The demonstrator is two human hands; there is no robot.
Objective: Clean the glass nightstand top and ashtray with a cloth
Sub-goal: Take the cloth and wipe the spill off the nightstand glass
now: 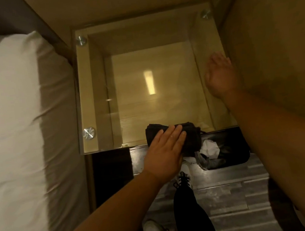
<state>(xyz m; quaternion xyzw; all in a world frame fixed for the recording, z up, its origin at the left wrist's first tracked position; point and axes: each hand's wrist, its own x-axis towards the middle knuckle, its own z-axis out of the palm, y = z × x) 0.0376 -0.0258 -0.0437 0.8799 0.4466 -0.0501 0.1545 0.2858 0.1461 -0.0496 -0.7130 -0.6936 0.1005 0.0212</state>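
Note:
The glass nightstand top point(139, 40) fills the middle of the head view, held by round metal studs at its corners. A dark folded cloth point(192, 135) lies over the glass's near edge, partly hanging off it. My left hand point(166, 151) rests flat on the cloth, fingers straight and together. My right hand point(220, 75) hovers or rests flat near the right edge of the glass, fingers apart, holding nothing. No ashtray is visible.
A bed with white sheet and pillow point(14, 112) lies along the left. A beige wall point(273, 44) closes the right side. Below the glass edge stands a dark bin point(226, 150) with crumpled paper, near my shoes point(183, 178) on the grey floor.

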